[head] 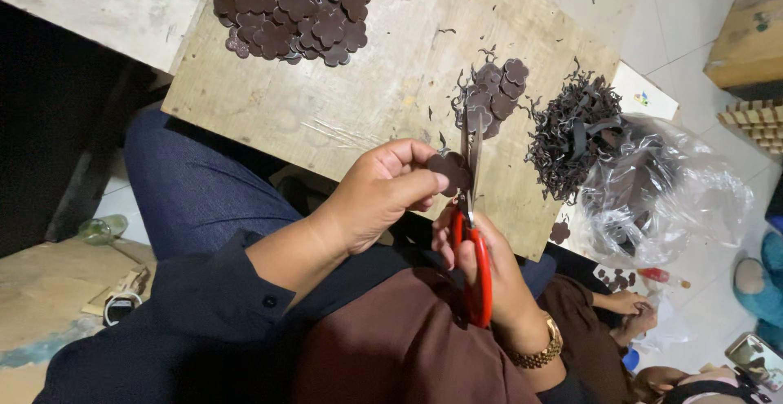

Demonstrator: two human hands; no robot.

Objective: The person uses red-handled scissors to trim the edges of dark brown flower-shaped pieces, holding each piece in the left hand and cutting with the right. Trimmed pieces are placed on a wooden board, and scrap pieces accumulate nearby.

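My left hand [382, 196] pinches a dark brown flower-shaped piece [449, 171] between thumb and fingers. In my right hand [488, 264] are red-handled scissors [473, 233], blades pointing up and closing on the edge of that piece. Both hands hover over the near edge of a wooden board [342, 86]. Just beyond the blades lies a small pile of cut flower shapes [493, 94]. To the right of it sits a heap of dark curly trimmings [574, 133].
A large pile of brown flower pieces [285, 8] lies at the board's far left. A clear plastic bag [665, 196] with dark pieces sits on the floor at right. Another person's hands [628, 310] rest lower right. A wooden pallet [754, 123] stands far right.
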